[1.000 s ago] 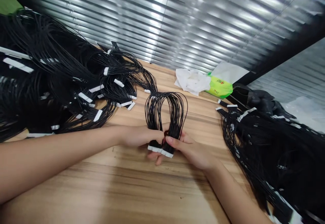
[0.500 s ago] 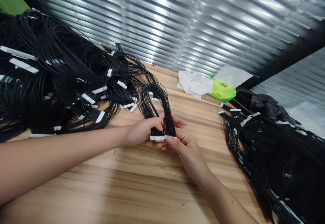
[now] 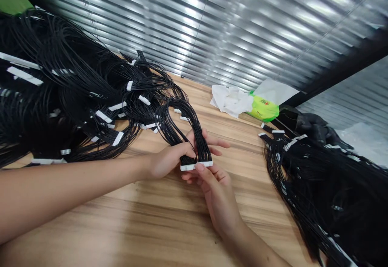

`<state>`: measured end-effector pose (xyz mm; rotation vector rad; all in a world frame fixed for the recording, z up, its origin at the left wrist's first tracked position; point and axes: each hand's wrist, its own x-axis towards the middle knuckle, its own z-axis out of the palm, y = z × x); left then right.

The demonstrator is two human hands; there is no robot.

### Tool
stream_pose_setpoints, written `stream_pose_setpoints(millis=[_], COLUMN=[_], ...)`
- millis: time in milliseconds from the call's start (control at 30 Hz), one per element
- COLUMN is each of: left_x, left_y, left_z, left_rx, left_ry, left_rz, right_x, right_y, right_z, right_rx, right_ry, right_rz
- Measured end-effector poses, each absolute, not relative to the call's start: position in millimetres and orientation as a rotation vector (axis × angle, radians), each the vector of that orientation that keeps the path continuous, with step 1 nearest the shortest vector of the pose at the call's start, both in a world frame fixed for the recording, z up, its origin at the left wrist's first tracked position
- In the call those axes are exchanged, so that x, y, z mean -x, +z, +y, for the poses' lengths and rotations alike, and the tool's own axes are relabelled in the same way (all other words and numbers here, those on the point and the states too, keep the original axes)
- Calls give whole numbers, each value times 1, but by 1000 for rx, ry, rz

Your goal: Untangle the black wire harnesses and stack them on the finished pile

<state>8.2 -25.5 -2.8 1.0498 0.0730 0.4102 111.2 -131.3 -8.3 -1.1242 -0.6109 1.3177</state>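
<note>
A black wire harness loops up from a pair of white connectors set end to end, their row facing me. My left hand is closed around the wires just above the connectors, thumb on top and some fingers reaching out past the far side. With thumb and fingers, my right hand pinches the connector row near its middle from below. The loop's far end lies over the wooden table, close to the big heap of similar harnesses. Some fingertips are hidden behind the wires and connectors.
A large heap of black harnesses with white connectors covers the left side. Another pile lies at the right. Behind are crumpled white tissue, a green tissue pack and a metal slatted blind.
My right thumb has shifted left from the right connector to the middle of the row. The two connectors now sit in one straight, slightly tilted line. My left fingers stretch out further right.
</note>
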Motion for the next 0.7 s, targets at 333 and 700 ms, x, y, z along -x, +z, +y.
stream_pose_setpoints(millis=[333, 700], left_x=[-10, -9], left_y=[-5, -6], left_z=[-28, -33], left_rx=[-856, -978], left_ry=[382, 363], left_rz=[35, 79], right_x=[-114, -114], right_y=[-10, -12], right_z=[-132, -134], right_rx=[1137, 1135], right_ry=[1321, 1307], right_rz=[-688, -702])
